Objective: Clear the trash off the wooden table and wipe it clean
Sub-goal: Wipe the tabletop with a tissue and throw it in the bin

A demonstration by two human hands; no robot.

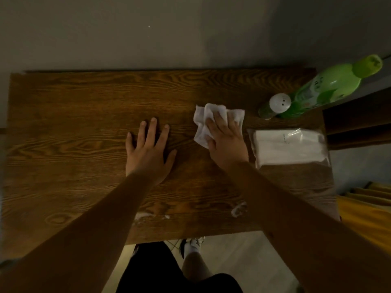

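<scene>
Now the tissue (213, 119) lies on the bench (74, 123) under the right hand (227, 140), which presses it flat; the left hand (149, 149) rests spread, holding nothing. A wide sweep could knock over the green bottle (321, 92) nearby, I think.

Hands: two, left hand (148, 152) and right hand (227, 142)
Wooden table (74, 123): one
White wipe (203, 121): one
Green bottle (323, 89): one
White-capped small bottle (275, 105): one
Pack of wipes (289, 146): one
White residue patches: two (238, 209), (148, 216)

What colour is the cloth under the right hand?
White; the cloth shows clearly in the head view.
</scene>
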